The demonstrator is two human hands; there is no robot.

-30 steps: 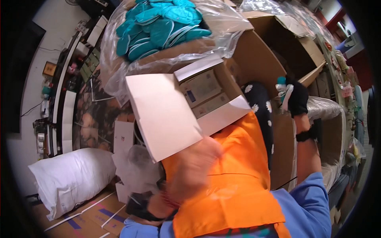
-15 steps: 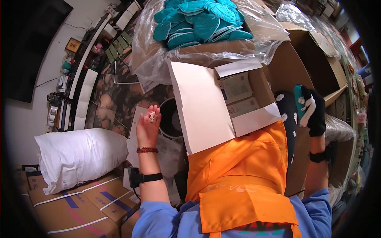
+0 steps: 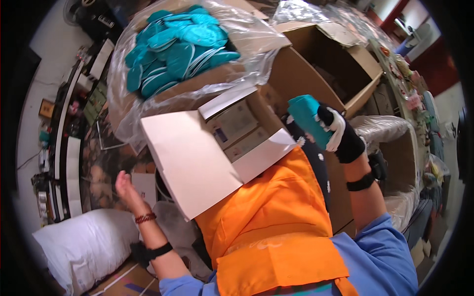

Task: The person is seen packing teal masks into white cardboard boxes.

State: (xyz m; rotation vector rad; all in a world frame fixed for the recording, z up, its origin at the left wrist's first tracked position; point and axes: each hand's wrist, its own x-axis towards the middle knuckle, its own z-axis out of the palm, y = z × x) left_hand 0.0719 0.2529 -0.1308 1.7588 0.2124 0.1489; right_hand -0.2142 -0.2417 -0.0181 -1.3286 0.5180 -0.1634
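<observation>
My right hand, in a black glove with something white along its thumb side, is closed on a folded teal cloth piece, held above my right thigh. My bare left hand is raised at the left, seen nearly edge-on with fingers stretched out and a beaded bracelet at its wrist. Nothing shows in it, though its palm is partly hidden. Across my lap sits an open white-lidded carton, with flat printed packets inside. Ahead, a plastic-lined box is heaped with teal cloth pieces edged in white.
An open brown carton stands at the far right, and a plastic-lined box stands beside my right arm. A stuffed white sack lies on strapped cartons at the left. My orange apron covers my lap.
The view has swung right. My left hand has turned from palm-up; the small white pieces in it no longer show. My right hand has brought the teal cloth closer to the lap carton.
</observation>
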